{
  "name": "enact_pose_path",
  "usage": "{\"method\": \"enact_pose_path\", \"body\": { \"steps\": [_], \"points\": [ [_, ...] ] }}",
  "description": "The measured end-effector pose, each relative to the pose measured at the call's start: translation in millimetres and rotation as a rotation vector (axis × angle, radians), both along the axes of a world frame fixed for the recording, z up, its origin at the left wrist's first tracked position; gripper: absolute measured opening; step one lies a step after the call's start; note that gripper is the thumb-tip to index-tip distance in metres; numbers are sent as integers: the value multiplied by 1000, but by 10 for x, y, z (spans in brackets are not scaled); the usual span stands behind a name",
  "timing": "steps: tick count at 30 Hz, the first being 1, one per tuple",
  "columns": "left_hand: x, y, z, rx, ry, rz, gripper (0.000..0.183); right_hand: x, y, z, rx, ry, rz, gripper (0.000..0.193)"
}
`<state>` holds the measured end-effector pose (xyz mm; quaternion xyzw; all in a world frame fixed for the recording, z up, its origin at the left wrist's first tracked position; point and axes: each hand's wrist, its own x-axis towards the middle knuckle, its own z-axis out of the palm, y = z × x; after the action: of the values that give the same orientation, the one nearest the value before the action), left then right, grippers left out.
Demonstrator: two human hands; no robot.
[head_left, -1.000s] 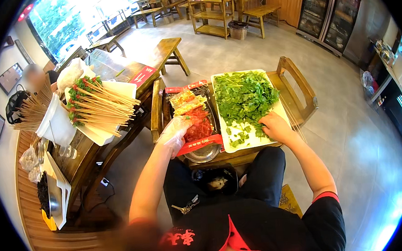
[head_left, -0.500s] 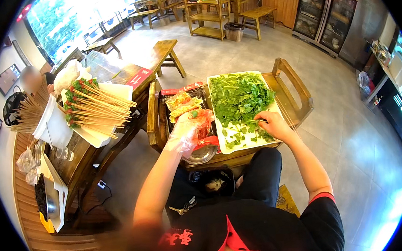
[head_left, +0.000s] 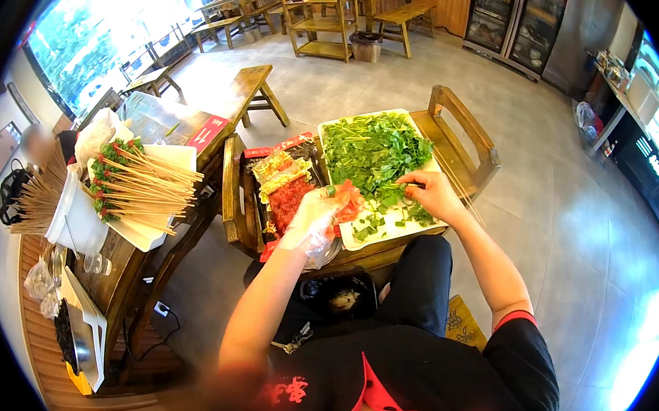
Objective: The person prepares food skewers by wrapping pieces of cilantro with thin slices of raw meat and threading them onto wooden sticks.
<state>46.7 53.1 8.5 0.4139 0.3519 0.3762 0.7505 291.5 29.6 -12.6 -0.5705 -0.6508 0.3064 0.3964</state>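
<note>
My left hand [head_left: 313,214], in a clear plastic glove, holds a thin slice of red meat [head_left: 350,202] over the edge of a white tray [head_left: 364,236]. A small bit of green shows by its fingertips. On that tray lies a heap of cilantro [head_left: 378,152], with loose leaves near the front. My bare right hand [head_left: 433,196] pinches some cilantro leaves at the heap's near right side. Left of the white tray, a dark tray holds more red meat [head_left: 289,197] and a pale yellow, shredded-looking food [head_left: 283,170] behind it, partly hidden by my left hand.
Both trays rest on a wooden chair or bench [head_left: 471,138]. Thin sticks [head_left: 462,185] lie right of the cilantro. On the left table, filled skewers [head_left: 148,180] lie on a white tray beside a white container [head_left: 78,211] of bare sticks. A black-lined bin [head_left: 340,296] stands between my legs.
My left hand has moved right from the dark tray with a slice of meat, uncovering the red meat there. My right hand stays at the cilantro. The whole view has shifted slightly.
</note>
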Motion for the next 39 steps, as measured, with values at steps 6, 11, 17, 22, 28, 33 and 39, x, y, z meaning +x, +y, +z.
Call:
{"method": "enact_pose_path", "body": {
  "steps": [6,11,17,22,28,33,39],
  "points": [
    [153,-10,-137,5,26,-9,21,-129,-87,195,132,4,-17,24],
    [292,-29,-148,-68,104,-78,22,-322,-173,268,277,22,20,21],
    [347,-123,-151,-35,-8,-114,19,-410,-138,92,350,0,141,23],
    [326,-147,-121,-57,-16,-89,19,-386,-110,60,362,-32,209,20],
    [344,-71,-359,-78,-69,44,16,-307,-24,96,227,-24,339,19],
    [293,-56,-298,-179,-194,55,17,-151,32,78,2,25,203,22],
    [233,-45,-299,-131,-180,60,20,-158,8,83,168,-15,148,29]
  ]
}}
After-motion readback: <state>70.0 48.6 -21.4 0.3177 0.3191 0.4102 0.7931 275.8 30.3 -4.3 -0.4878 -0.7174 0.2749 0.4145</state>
